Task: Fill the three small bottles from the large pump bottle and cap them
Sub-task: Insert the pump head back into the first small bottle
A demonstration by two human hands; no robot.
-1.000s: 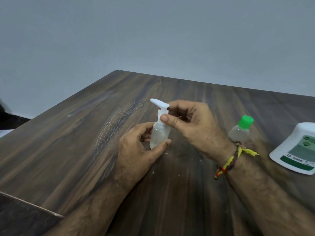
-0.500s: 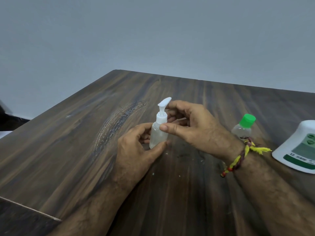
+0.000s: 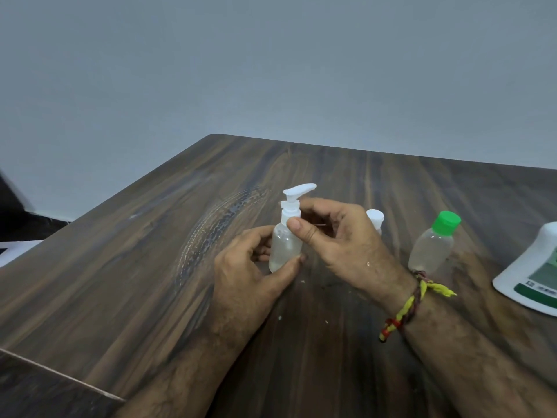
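Your left hand wraps the small clear bottle standing mid-table, thumb low on the front, fingers curled behind. Your right hand pinches the white pump cap at its collar, thumb in front, fingers behind (nozzle points right and away).

Handling, as I judge it: the bottle is light, thin plastic and looks filled with clear gel. It will flex if you squeeze, and it is slick if any gel is on the wall. Keep the left grip on the lower body, firm but not crushing, so nothing pushes up through the neck. Turn at the collar only, not the nozzle; the nozzle is a lever and could tip the bottle.

The green-capped bottle stands to your right, capped. A third bottle with a white cap sits behind your right hand, mostly hidden. The large white bottle is at the right edge, cut off by the frame.
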